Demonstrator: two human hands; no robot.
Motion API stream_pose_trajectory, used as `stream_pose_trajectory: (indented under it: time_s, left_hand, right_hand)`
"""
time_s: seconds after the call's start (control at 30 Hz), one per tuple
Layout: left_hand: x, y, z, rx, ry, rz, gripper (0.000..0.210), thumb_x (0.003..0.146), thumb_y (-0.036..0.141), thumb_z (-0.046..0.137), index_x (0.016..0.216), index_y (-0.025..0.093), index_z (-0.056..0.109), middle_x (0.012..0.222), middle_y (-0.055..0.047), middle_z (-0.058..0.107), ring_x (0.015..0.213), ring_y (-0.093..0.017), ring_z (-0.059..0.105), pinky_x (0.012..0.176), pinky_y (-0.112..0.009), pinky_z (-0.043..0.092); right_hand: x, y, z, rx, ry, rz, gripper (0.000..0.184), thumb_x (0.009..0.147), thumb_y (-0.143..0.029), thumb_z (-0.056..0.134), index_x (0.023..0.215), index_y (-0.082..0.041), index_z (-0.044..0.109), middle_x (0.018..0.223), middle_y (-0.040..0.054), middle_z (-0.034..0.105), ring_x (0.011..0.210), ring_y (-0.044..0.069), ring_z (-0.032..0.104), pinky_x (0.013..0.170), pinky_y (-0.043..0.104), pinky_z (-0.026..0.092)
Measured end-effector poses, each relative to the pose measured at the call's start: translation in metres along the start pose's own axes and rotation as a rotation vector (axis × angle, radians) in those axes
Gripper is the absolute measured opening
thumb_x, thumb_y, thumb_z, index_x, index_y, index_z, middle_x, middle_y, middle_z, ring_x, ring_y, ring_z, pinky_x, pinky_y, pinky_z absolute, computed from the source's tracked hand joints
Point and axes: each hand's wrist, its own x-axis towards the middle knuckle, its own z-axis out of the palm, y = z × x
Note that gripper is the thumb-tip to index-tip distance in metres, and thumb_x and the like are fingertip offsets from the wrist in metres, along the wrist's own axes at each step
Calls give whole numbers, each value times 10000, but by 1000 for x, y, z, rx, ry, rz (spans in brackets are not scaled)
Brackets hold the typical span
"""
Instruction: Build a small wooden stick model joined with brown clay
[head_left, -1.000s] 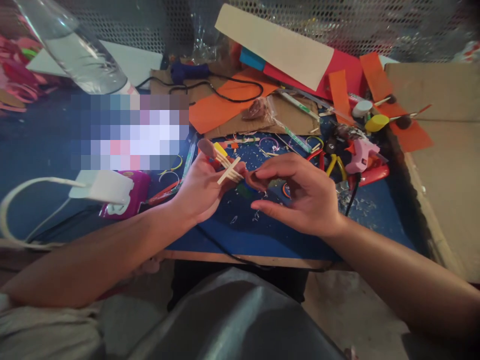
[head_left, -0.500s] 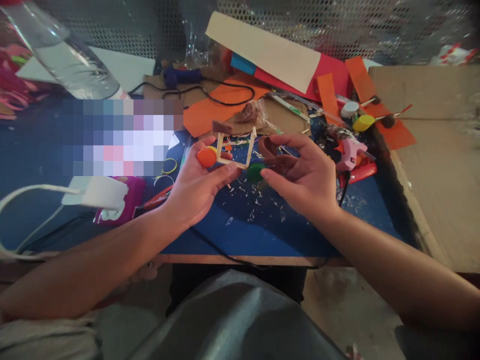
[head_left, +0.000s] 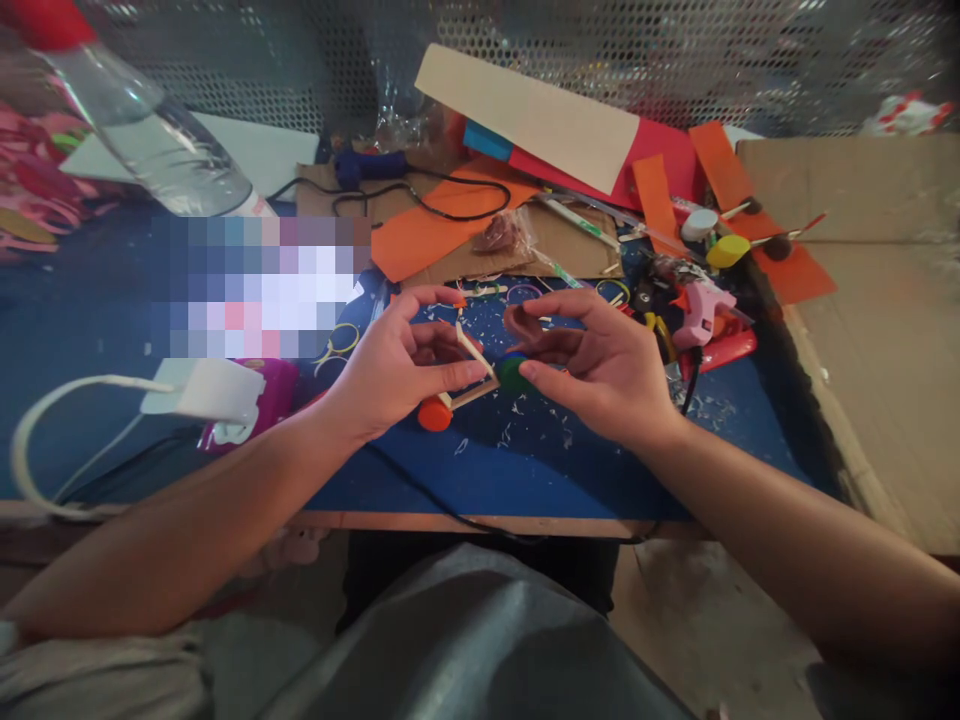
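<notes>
My left hand (head_left: 401, 362) pinches a small frame of pale wooden sticks (head_left: 476, 348) over the blue tabletop. A round orange cap (head_left: 434, 414) sits at the frame's near left corner, below my left thumb. Just to the right, my right hand (head_left: 604, 365) grips a round green cap (head_left: 514, 375) with its thumb in front and its fingers curled behind. The green cap is very close to the frame's right corner; whether they touch I cannot tell. Part of the frame is hidden behind my left fingers.
White shreds litter the blue table (head_left: 525, 480). To the right lie a pink glue gun (head_left: 703, 312), a yellow cap (head_left: 727, 249) and a cardboard sheet (head_left: 862, 200). Coloured sheets (head_left: 540, 110) lie behind. On the left are a water bottle (head_left: 172, 150) and a white plug (head_left: 217, 390) with a cable.
My left hand has turned and lowered the stick frame, so the orange cap now hangs nearer to me. My right hand keeps the green cap, slightly lower in view.
</notes>
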Motion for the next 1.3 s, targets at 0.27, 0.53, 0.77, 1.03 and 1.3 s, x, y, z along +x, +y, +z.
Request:
stream_pose_trajectory:
  time_s: [0.27, 0.53, 0.77, 1.03, 1.3]
  left_hand:
    - [-4, 6, 1, 144, 4, 30, 605, 688, 240, 1033, 1171, 194, 671, 904, -23, 836, 819, -177, 818, 746, -266, 666]
    - [-11, 15, 5, 282, 87, 148, 529, 748, 278, 988, 1175, 195, 687, 872, -15, 833, 648, -138, 749, 545, -224, 582]
    - [-15, 12, 6, 453, 101, 293, 497, 779, 284, 977, 1194, 219, 712, 856, 0, 824, 671, -136, 754, 567, -216, 559]
    - [-17, 6, 6, 523, 67, 321, 479, 819, 285, 961, 1229, 234, 718, 912, -12, 858, 725, -147, 786, 611, -210, 586]
    - [-18, 6, 8, 525, 56, 314, 419, 846, 310, 950, 1196, 222, 736, 924, -36, 859, 734, -160, 803, 588, -211, 585]
  right_hand:
    - [0, 0, 3, 63, 10, -3, 424, 888, -216, 927, 1278, -285, 777, 1361, 55, 766, 1206, 224, 831, 1033, 366, 750]
    - [-1, -3, 2, 111, 9, 36, 408, 853, -196, 968, 1218, -282, 807, 1212, 36, 808, 1105, 206, 831, 1008, 394, 750]
    - [-1, -5, 3, 96, -27, 20, 251, 934, -320, 949, 1139, -261, 817, 1027, 26, 836, 1040, 211, 856, 1051, 427, 725]
    - [0, -5, -2, -195, -130, -70, 103, 989, -314, 857, 1079, -268, 841, 1142, 70, 886, 1086, 238, 842, 972, 414, 705]
    - [2, -8, -3, -231, -187, -88, 59, 971, -267, 844, 1021, -251, 818, 1087, 59, 888, 993, 217, 841, 889, 367, 691]
